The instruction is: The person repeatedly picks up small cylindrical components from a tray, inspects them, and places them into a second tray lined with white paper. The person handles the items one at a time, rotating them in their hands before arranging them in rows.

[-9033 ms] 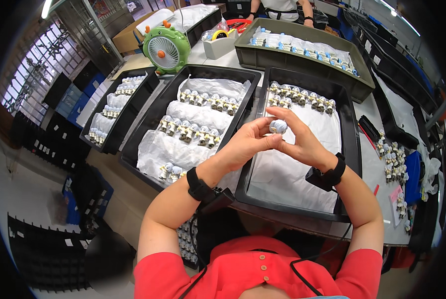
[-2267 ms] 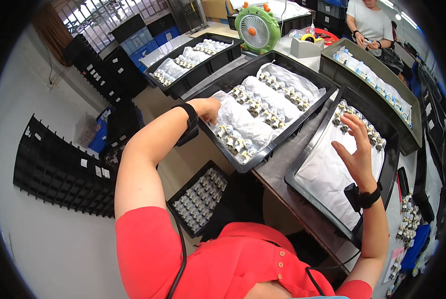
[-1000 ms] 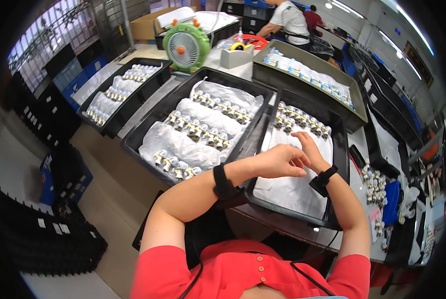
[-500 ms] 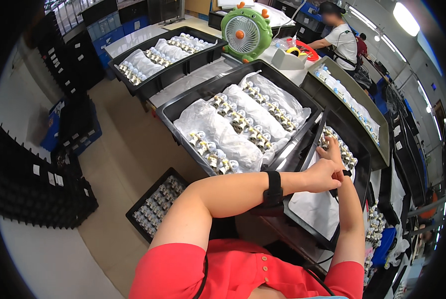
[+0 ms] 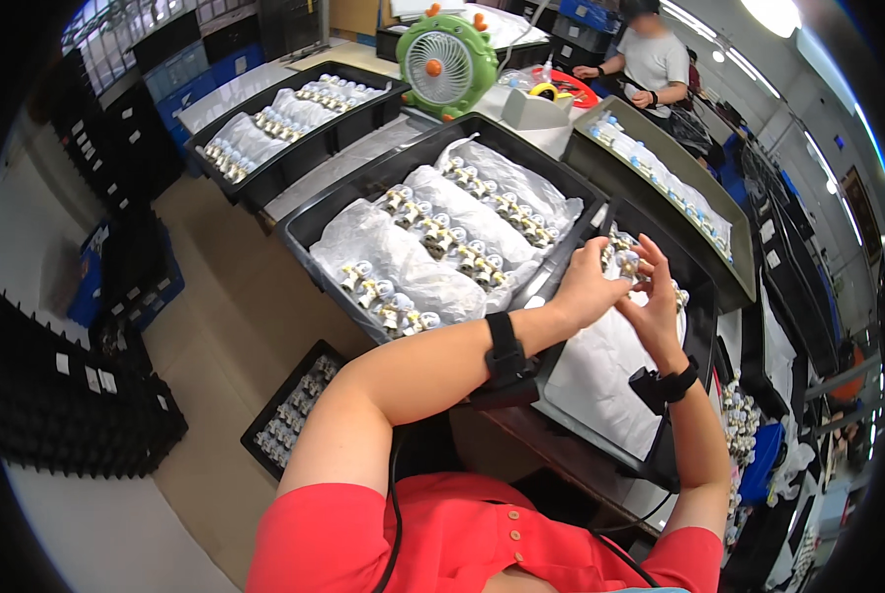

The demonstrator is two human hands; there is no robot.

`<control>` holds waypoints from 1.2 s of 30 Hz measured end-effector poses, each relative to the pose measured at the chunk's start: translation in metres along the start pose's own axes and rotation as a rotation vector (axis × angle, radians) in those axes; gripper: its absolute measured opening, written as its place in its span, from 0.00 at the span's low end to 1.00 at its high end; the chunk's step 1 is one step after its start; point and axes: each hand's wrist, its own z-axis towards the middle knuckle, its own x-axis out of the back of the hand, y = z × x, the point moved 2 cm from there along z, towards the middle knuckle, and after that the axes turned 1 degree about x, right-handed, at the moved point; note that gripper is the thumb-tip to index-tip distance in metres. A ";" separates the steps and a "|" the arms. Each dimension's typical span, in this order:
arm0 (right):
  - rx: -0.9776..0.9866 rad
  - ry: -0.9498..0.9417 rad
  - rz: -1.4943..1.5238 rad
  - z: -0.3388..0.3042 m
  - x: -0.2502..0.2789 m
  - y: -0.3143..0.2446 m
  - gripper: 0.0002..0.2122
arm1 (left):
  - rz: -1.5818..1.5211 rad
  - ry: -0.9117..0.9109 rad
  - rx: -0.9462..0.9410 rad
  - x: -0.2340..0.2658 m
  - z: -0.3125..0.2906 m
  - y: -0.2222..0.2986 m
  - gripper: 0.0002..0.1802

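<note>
Well, partly curled fingers are shown on both sides, thumbs set apart from the other fingertips: the left hand [image 5: 592,285] and the right hand [image 5: 655,287] are brought close around a small pale-blue-headed figurine [image 5: 628,262]. Whether it is pinched by either hand cannot be told, so crowded is the view. It is placed at the far end of the black rectangular plastic tray [image 5: 701,341], near a row of similar figurines [image 5: 681,296], above a white lining sheet [image 5: 600,385].

The piece is judged light and stiff, likely hard plastic; its rounded head may be slippery and its small parts fragile, so it is best gripped at the sturdy body, gently.

Left of the tray, a wider black paper-lined tray [image 5: 304,267] is seen; beyond the tray, an olive-green plastic bin [image 5: 660,204]; beyond and leftward, a round green fan [image 5: 447,67].
</note>
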 end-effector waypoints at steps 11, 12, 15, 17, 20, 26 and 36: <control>0.266 0.112 -0.081 -0.029 0.003 -0.011 0.42 | -0.316 -0.385 -0.003 -0.002 -0.014 0.021 0.27; 0.276 0.110 -0.076 -0.030 0.002 -0.012 0.42 | -0.324 -0.398 0.037 -0.001 -0.017 0.024 0.28; 0.304 0.126 -0.097 -0.030 0.003 -0.014 0.41 | -0.354 -0.441 0.107 0.001 -0.019 0.028 0.30; 0.300 0.132 -0.111 -0.031 0.004 -0.013 0.41 | -0.354 -0.460 0.120 0.001 -0.019 0.029 0.30; 0.317 0.147 -0.088 -0.030 0.002 -0.012 0.42 | -0.364 -0.471 0.119 0.003 -0.019 0.031 0.32; 0.283 0.134 -0.061 -0.030 0.002 -0.011 0.43 | -0.359 -0.477 0.124 0.002 -0.019 0.033 0.33; 0.266 0.120 -0.062 -0.030 0.000 -0.008 0.43 | -0.351 -0.463 0.150 0.004 -0.018 0.032 0.33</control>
